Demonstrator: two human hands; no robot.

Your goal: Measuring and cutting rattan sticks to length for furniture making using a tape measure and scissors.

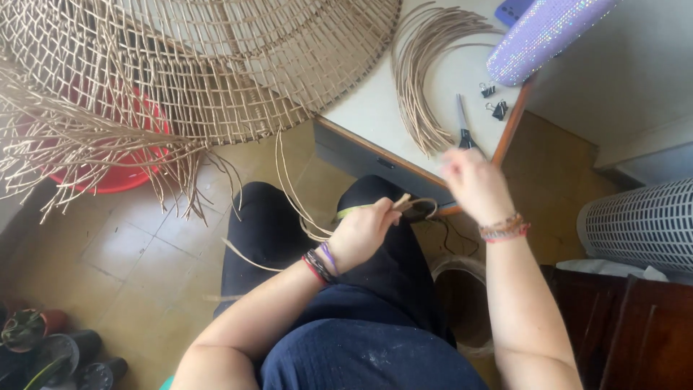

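My left hand is closed around a thin tan rattan strand and a green-yellow strip, held over my lap. The strand runs up toward a large open-weave rattan piece that hangs across the upper left, with loose ends trailing down. My right hand is raised near the table's edge, blurred by motion, close to the end of the strand; whether it grips anything I cannot tell. A bundle of curved rattan strands lies on the white table.
Pliers and two binder clips lie on the table near a sparkly purple roll. A red basin sits on the tiled floor. A white slatted heater stands right; plant pots stand bottom left.
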